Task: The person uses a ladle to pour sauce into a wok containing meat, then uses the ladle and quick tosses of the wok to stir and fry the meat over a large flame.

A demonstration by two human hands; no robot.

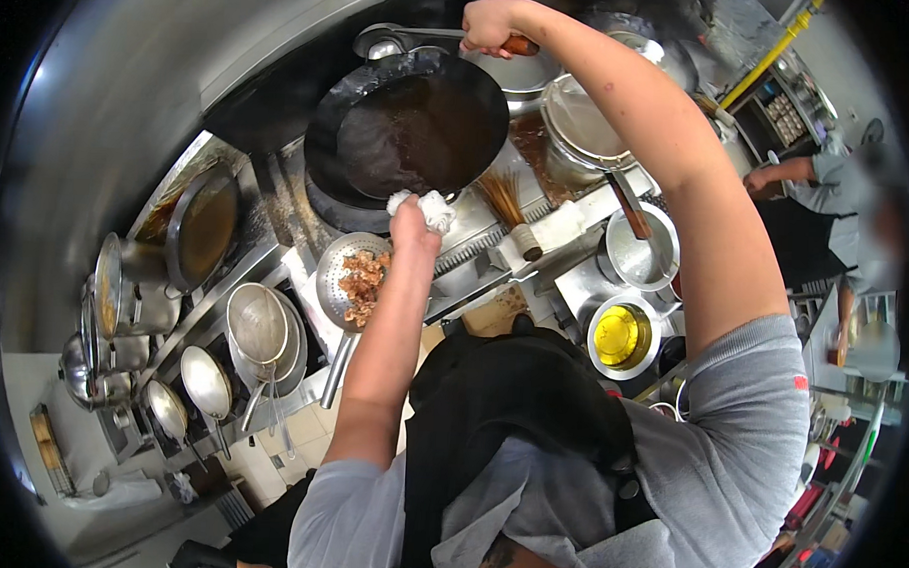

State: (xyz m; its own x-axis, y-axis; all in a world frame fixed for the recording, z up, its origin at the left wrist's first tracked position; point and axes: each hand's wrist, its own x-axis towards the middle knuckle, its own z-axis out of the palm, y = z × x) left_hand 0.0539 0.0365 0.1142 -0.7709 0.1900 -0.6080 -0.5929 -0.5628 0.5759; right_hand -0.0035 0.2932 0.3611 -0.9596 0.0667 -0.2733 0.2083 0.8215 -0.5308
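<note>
A large black wok [327, 119] sits on the stove in front of me, its inside dark and wet-looking. My left hand [414, 231] is closed around a folded white cloth [437, 213] at the wok's near edge; the wok's handle, if any, is hidden under it. Stretched past the wok's far side, my right hand [491, 27] grips a metal ladle [433, 33] with a brown wooden handle end. The ladle's bowl is beyond the wok's far left rim. Beside my left forearm, a perforated strainer [332, 298] holds browned food pieces [362, 283].
A bamboo brush [503, 198] stands right of the wok. Farther right are a strainer-topped pot [558, 107], a metal pot [616, 252] and a bowl of yellow oil [621, 335]. Several pans and a mesh strainer [257, 323] lie left. Another person [828, 197] stands far right.
</note>
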